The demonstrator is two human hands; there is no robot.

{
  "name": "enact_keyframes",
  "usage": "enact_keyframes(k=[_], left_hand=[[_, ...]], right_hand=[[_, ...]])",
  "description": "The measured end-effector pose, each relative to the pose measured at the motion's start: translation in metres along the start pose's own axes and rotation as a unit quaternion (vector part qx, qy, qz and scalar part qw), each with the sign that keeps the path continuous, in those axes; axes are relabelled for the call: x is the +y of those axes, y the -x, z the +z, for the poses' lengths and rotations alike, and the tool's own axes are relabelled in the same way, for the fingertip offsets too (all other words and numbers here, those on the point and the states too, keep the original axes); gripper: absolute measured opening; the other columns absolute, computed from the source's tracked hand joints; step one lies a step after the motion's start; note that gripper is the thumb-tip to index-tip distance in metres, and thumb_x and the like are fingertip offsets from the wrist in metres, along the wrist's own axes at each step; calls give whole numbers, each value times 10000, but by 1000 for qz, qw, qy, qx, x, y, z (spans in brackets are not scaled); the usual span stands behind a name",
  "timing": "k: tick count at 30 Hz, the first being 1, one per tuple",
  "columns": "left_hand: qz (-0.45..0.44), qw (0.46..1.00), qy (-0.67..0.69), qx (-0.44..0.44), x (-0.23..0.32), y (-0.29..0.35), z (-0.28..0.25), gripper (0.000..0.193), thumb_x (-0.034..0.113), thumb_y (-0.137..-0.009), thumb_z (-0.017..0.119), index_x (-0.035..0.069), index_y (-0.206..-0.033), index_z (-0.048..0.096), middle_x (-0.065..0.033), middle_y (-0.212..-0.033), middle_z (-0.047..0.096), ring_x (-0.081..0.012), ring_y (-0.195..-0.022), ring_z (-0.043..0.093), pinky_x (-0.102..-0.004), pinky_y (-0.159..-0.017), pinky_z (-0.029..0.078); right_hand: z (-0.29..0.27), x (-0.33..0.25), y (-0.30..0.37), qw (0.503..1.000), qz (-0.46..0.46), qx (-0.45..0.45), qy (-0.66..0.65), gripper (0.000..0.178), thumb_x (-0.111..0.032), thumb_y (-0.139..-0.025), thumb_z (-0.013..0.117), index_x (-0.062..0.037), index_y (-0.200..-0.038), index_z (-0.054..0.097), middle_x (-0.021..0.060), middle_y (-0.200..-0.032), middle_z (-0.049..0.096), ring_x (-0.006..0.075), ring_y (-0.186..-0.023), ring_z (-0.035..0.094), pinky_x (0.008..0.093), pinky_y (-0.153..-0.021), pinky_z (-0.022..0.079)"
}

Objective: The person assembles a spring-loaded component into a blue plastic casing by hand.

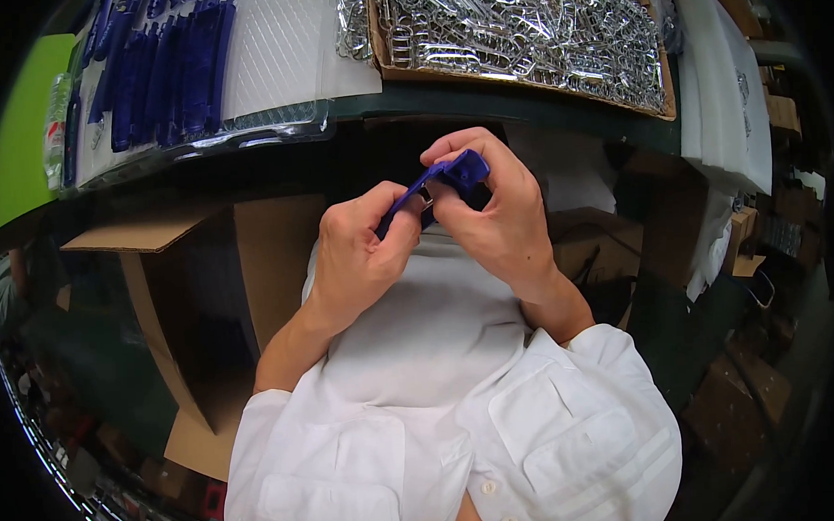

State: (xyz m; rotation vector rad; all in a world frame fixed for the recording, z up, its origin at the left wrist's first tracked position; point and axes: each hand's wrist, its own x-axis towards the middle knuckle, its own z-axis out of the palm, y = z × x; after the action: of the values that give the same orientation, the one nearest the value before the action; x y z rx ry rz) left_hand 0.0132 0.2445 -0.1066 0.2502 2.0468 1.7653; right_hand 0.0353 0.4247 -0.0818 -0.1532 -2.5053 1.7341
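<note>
Between my two hands, in front of my chest, is a blue plastic part (465, 170), long and narrow with a wider, hollow-looking end. My left hand (368, 239) pinches its narrow left end between thumb and fingers. The wider right end is gripped by my right hand (499, 202), whose thumb presses at the middle of the part. A small shiny metal bit (426, 196) shows by the thumbs, partly hidden by them. More blue plastic parts (176, 76) lie in rows in a clear plastic tray (279, 123) at the far left.
Beyond my hands, a cardboard box (530, 78) full of bent metal wire clips stands on the dark bench (430, 99). White foam sheets (723, 94) are at its right. An open cardboard carton (150, 238) sits below on the left. A plastic bottle (56, 131) stands at the far left.
</note>
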Motion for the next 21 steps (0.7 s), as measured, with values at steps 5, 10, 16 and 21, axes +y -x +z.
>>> enact_keyframes(k=[5,10,16,21], left_hand=[[5,1000,-18,10,-5,-8,0,95,37,-956,643,-23,-920,707,-59,-618,621,-107,-547,580,-269,-513,441],[-20,995,30,-91,7,-7,-15,246,107,-1016,652,-11,-1227,696,-72,-838,680,-121,-699,600,-268,-652,482],[105,985,-52,-129,31,8,-38,405,110,-985,696,-14,-1369,656,-158,-1165,711,-238,-992,695,-316,-875,555],[254,955,-150,-32,40,16,-31,517,62,-812,883,5,-1290,696,-171,-1179,727,-304,-995,715,-362,-833,597]], right_hand=[[5,9,-7,1000,15,15,-14,209,57,-883,703,-6,-1081,683,24,-1025,699,37,-785,626,225,-708,521],[-2,12,-10,986,52,8,-160,254,87,-876,715,0,-1112,678,108,-1141,709,156,-989,712,294,-840,579],[-41,15,-7,966,-114,-57,-223,391,192,-781,730,25,-1134,703,176,-1243,679,232,-1157,680,324,-967,553],[-51,7,3,977,-157,-42,-142,449,173,-701,763,-4,-1114,741,194,-1278,684,275,-1151,696,352,-962,564]])
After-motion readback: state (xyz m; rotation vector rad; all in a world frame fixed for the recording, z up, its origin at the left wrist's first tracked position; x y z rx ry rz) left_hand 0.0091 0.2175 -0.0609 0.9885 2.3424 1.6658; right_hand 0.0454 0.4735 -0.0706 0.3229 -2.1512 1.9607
